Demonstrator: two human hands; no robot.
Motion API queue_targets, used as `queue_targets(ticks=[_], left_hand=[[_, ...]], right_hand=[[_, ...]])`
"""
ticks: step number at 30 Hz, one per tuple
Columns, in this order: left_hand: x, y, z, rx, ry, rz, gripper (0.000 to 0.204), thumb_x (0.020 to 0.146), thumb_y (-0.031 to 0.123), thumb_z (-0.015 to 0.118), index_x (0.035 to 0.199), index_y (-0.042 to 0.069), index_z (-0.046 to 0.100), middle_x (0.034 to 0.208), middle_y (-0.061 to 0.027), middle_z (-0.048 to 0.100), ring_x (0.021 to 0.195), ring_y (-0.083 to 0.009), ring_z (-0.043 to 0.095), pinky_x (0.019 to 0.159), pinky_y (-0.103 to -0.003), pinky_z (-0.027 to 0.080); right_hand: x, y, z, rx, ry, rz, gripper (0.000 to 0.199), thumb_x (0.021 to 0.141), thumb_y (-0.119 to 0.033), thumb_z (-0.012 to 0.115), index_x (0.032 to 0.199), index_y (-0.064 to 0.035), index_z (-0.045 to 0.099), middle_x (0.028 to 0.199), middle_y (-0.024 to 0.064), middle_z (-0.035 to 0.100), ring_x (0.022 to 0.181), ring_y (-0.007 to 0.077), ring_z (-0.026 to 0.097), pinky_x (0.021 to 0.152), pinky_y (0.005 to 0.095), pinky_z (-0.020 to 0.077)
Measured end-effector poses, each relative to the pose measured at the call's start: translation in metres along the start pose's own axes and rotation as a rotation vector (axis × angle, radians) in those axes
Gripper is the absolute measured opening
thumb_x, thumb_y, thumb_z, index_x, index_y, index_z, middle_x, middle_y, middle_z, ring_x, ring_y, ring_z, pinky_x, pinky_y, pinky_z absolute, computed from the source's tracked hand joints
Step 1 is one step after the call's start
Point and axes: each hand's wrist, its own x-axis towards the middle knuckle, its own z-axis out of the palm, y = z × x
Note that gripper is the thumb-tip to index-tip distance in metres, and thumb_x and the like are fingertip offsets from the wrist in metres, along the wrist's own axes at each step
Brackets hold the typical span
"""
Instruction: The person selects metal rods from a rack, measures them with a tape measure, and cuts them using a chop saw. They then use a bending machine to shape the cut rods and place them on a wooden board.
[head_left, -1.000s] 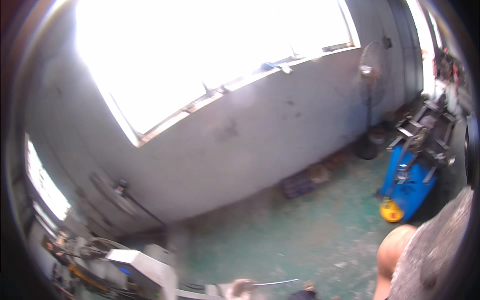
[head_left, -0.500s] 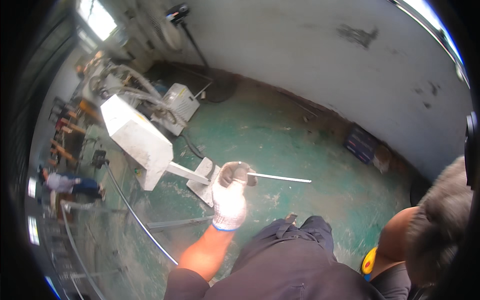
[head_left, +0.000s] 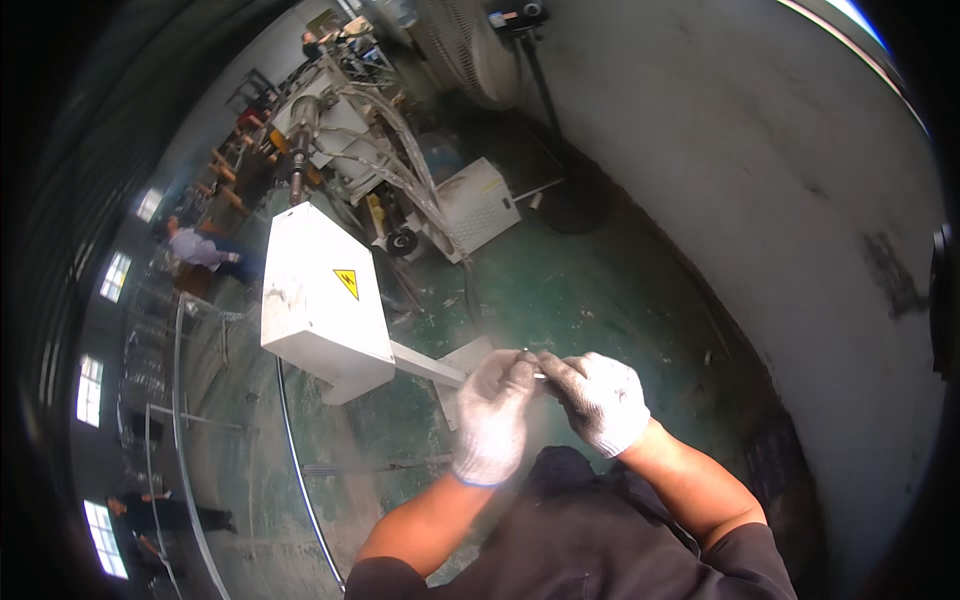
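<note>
Both hands wear white knit gloves with grey, soiled fingers. They meet in front of my body at the middle of the view. My left hand (head_left: 492, 420) is closed, thumb and fingers pinching a thin white rod (head_left: 541, 376). My right hand (head_left: 604, 402) is closed too, its fingertips pressed against the left ones around the same rod. Only a short white bit of it shows between the gloves; the fingers hide the rest. Just beyond the left hand is the arm of a white machine box (head_left: 325, 290) with a yellow warning triangle.
Behind the box stand a machine with hoses (head_left: 400, 150) and a white vented cabinet (head_left: 475, 208). A large fan (head_left: 475, 55) is near the grey wall (head_left: 700, 120). Curved metal rails (head_left: 292, 430) run at the left. People (head_left: 195, 248) are farther off over the green floor (head_left: 570, 310).
My right hand has come up to meet the left at the white rod, which earlier stuck out to the right from the left hand alone. The view has turned, shifting the machine rightward.
</note>
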Motion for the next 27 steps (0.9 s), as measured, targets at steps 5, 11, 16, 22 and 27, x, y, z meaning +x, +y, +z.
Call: queue_targets(ticks=[5, 11, 16, 22, 27], left_hand=[[0.08, 0.051, -0.037, 0.231, 0.061, -0.014, 0.036, 0.109, 0.03, 0.072, 0.118, -0.004, 0.07, 0.103, -0.0093, 0.075, 0.095, -0.0165, 0.069, 0.091, -0.033, 0.056], [0.21, 0.125, -0.114, 0.679, 0.335, 0.27, 0.036, 0.107, 0.029, 0.076, 0.119, -0.004, 0.071, 0.102, -0.0094, 0.073, 0.095, -0.0172, 0.066, 0.091, -0.033, 0.054], [0.331, 0.168, -0.22, 1.12, 0.603, 0.284, 0.04, 0.107, 0.033, 0.075, 0.123, -0.003, 0.071, 0.106, -0.007, 0.07, 0.094, -0.0145, 0.063, 0.087, -0.031, 0.053], [0.448, 0.199, -0.336, 1.055, 0.798, -0.029, 0.044, 0.106, 0.042, 0.074, 0.129, 0.004, 0.072, 0.112, -0.0053, 0.074, 0.098, -0.0136, 0.067, 0.084, -0.031, 0.054], [0.524, 0.211, -0.358, 0.921, 0.787, -0.279, 0.065, 0.105, 0.055, 0.071, 0.142, 0.002, 0.064, 0.118, -0.0077, 0.072, 0.102, -0.0196, 0.069, 0.088, -0.036, 0.055]], right_hand=[[0.098, 0.074, 0.034, 0.341, -0.045, -0.071, 0.054, 0.085, 0.003, 0.07, 0.139, -0.0044, 0.069, 0.096, 0.012, 0.076, 0.076, 0.0314, 0.073, 0.066, 0.0381, 0.0597], [0.206, 0.149, 0.138, 0.714, -0.028, 0.073, 0.031, 0.098, 0.005, 0.066, 0.128, 0.0002, 0.071, 0.111, 0.0181, 0.073, 0.097, 0.0371, 0.074, 0.086, 0.0413, 0.0598], [0.302, 0.178, 0.212, 0.868, -0.021, 0.206, 0.028, 0.102, -0.008, 0.073, 0.13, -0.0029, 0.074, 0.109, 0.0193, 0.079, 0.095, 0.0346, 0.079, 0.084, 0.0389, 0.0615], [0.401, 0.21, 0.321, 1.04, -0.059, 0.269, 0.025, 0.104, -0.01, 0.071, 0.128, -0.0032, 0.075, 0.111, 0.0206, 0.078, 0.101, 0.0357, 0.077, 0.088, 0.0383, 0.0598], [0.467, 0.22, 0.408, 1.283, -0.274, 0.527, 0.022, 0.109, -0.018, 0.068, 0.121, -0.0008, 0.076, 0.106, 0.0187, 0.077, 0.094, 0.0292, 0.075, 0.084, 0.0357, 0.0586]])
